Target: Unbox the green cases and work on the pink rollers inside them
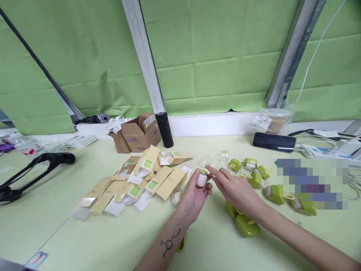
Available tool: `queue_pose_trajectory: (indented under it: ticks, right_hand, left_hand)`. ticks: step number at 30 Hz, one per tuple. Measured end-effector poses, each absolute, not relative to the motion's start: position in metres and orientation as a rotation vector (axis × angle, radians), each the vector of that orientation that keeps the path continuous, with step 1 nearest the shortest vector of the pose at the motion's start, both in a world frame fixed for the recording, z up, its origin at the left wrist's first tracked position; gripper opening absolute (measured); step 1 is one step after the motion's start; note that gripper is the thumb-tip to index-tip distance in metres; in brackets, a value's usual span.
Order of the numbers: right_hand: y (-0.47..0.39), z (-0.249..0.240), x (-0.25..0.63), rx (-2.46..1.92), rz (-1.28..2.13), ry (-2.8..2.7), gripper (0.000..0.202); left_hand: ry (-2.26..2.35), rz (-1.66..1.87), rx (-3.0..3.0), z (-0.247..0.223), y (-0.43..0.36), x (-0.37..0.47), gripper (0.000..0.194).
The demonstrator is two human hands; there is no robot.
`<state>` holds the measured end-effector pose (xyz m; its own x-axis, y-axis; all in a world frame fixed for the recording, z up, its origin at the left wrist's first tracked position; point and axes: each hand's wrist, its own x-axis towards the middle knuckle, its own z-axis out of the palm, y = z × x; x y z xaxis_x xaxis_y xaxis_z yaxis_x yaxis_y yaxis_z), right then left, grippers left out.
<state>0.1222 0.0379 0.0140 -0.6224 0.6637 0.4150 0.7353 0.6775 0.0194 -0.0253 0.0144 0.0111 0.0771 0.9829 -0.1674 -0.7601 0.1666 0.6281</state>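
My left hand (194, 199) is wrapped round a small white case with a green edge (201, 179), held above the table near the middle of the view. My right hand (232, 188) reaches in from the right, its fingers pinched at the case's right side around something thin and dark, too small to make out. Several green cases with yellow loops (248, 225) lie beneath and to the right of my right hand. Small clear containers (224, 155) stand just beyond the hands. Part of a green piece (182, 244) shows beside my left forearm.
Opened tan paper packets (169, 183) are heaped left of my hands. Behind them stand a cardboard box (141, 132) and a black cylinder (164, 130). A dark phone (274, 142) and cables lie at the back right, a black frame (36, 173) at the left.
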Motion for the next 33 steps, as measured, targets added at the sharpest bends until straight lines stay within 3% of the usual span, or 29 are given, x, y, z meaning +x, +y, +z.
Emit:
queue_pose_trajectory:
  ticks: [4, 10, 24, 28, 33]
  right_hand:
    - [0.037, 0.009, 0.122, -1.083, -0.38, -2.573, 0.064]
    - [0.038, 0.005, 0.119, -1.095, -0.314, -2.519, 0.057]
    - [0.037, 0.015, 0.116, -0.929, 0.461, -2.254, 0.048]
    - [0.043, 0.029, 0.124, -0.825, 0.604, -2.262, 0.042]
    - [0.052, 0.05, 0.141, -1.135, 0.61, -2.39, 0.037]
  left_hand:
    - [0.619, 1.381, 0.438, 0.008, 0.013, -0.022, 0.016]
    - [0.596, 1.401, 0.457, 0.01, 0.012, -0.02, 0.013]
    - [0.564, 1.398, 0.524, 0.019, 0.006, -0.025, 0.013]
    - [0.595, 1.376, 0.583, 0.023, 0.006, -0.028, 0.023]
    - [0.726, 1.35, 0.782, 0.022, 0.013, -0.04, 0.052]
